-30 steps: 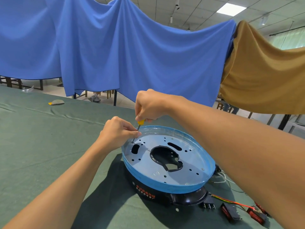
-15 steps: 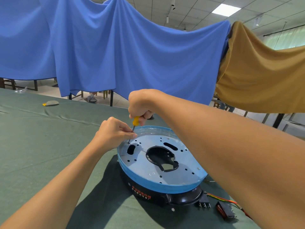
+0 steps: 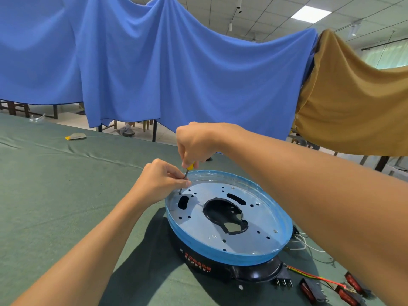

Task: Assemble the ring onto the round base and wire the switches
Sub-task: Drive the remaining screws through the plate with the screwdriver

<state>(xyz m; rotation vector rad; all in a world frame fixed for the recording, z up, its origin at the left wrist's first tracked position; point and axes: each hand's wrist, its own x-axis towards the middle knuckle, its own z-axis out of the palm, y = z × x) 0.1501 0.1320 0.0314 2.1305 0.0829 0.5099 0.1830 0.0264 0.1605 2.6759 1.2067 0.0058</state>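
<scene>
- Right hand (image 3: 194,142) grips the screwdriver (image 3: 189,167) upright; left hand (image 3: 161,180) pinches its shaft at the far-left hole of the ring (image 3: 220,252).
- The ring sits on the round base (image 3: 254,270); steady, vertical pressure should stop the tip slipping.

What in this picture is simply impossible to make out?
Head view only:
- yellow-handled screwdriver: handle mostly buried in the right hand.
- screw under its tip: too small, crowded by the left hand pinching the shaft.
- red rocker switches: partly behind the right forearm.
- orange print on the black round base: blurred.
</scene>
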